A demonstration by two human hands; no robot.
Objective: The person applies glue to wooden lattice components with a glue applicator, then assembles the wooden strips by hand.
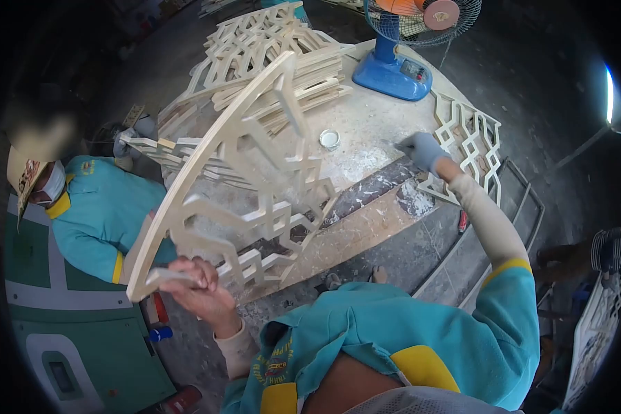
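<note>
A pale wooden lattice panel (217, 141) with a curved outer edge stands tilted on the table. My bare left hand (201, 286) is wrapped round its lower corner. My right hand (424, 152), in a grey glove, is closed above the table. A thin blade-like tool (395, 145) seems to poke out from its fingers; most of it is hidden. Close by, white paste (366, 164) is smeared over the tabletop. A small round tub (330, 139) with white contents stands left of that hand.
More lattice panels (255, 34) and stacked wooden strips (310, 83) lie at the back. A blue fan (393, 72) stands on the table (366, 252). Another panel (472, 141) lies at the right edge. A co-worker (103, 207) in a teal shirt is at the left.
</note>
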